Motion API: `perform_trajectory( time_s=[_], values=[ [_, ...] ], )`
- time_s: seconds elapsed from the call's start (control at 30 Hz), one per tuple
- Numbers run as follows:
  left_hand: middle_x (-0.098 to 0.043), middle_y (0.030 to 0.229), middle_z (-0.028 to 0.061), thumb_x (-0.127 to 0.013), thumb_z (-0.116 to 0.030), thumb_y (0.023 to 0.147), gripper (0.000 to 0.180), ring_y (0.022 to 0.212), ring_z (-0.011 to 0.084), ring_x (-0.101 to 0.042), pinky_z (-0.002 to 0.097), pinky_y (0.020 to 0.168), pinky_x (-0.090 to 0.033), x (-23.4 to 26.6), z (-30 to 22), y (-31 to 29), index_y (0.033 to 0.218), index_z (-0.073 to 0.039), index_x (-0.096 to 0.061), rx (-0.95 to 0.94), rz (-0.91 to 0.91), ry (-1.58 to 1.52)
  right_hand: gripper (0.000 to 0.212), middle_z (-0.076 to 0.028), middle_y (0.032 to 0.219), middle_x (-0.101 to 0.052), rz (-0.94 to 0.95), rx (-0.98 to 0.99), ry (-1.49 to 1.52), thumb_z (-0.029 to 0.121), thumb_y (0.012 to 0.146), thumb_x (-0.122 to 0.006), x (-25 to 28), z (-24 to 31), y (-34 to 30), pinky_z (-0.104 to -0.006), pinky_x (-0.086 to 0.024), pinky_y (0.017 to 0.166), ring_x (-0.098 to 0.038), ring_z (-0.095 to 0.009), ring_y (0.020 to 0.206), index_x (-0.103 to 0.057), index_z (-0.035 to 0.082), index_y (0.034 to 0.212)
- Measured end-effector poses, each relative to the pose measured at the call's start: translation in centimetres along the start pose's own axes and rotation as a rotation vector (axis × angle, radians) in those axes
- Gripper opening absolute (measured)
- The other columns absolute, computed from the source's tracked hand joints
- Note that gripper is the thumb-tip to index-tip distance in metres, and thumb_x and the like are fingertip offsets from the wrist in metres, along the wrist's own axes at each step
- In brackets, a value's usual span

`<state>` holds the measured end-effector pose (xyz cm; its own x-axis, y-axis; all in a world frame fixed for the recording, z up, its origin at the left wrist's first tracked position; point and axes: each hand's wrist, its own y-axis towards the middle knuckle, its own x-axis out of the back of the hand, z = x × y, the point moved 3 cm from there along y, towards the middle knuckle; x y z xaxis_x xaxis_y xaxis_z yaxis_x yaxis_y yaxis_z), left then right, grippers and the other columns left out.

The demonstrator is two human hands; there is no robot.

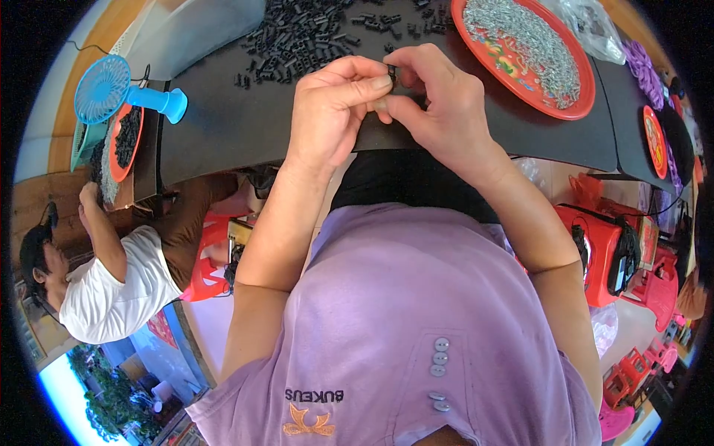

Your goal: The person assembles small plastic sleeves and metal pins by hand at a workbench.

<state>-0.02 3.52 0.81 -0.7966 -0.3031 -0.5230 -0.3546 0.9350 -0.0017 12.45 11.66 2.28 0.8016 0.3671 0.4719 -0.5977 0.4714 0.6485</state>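
My left hand and my right hand meet above the near edge of a black table. Between their fingertips they pinch one small black plastic part; both thumbs and forefingers close on it. A heap of the same small black parts lies on the table just beyond my hands. To the right of it stands a red round tray filled with small silvery metal pieces. My purple shirt fills the lower middle of the view.
A blue hand fan lies at the table's left end beside a red dish of black parts. Another person in a white shirt sits at the left. Red plastic stools stand on the right; a purple heap lies far right.
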Motion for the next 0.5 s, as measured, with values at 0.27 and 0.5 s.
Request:
perform_trajectory(
  time_s=[0.27, 0.5],
  values=[
    [-0.066, 0.085, 0.0113, -0.063, -0.002, 0.087, 0.012, 0.072, 0.0186, -0.064, 0.0301, 0.065, -0.053, 0.08, 0.2, -0.01, 0.096, 0.007, -0.065, 0.029, 0.053, -0.002, 0.037, -0.007, 0.084, -0.061, -0.036, 0.086, -0.099, 0.012, 0.064, -0.074, 0.25, -0.2, -0.08, -0.0367, -0.052, 0.059, -0.064, -0.026, 0.073, -0.06, 0.007, 0.098],
    [-0.066, 0.084, 0.0111, -0.064, -0.002, 0.086, 0.012, 0.07, 0.0185, -0.063, 0.0289, 0.064, -0.052, -0.06, 0.19, -0.2, 0.094, 0.007, -0.065, 0.004, 0.042, 0.028, 0.037, -0.006, 0.08, -0.06, -0.046, 0.1, -0.102, 0.01, 0.062, -0.074, -0.04, 0.28, 0.01, -0.0356, -0.052, 0.058, -0.064, -0.024, 0.07, -0.059, 0.008, 0.096]
  ],
)
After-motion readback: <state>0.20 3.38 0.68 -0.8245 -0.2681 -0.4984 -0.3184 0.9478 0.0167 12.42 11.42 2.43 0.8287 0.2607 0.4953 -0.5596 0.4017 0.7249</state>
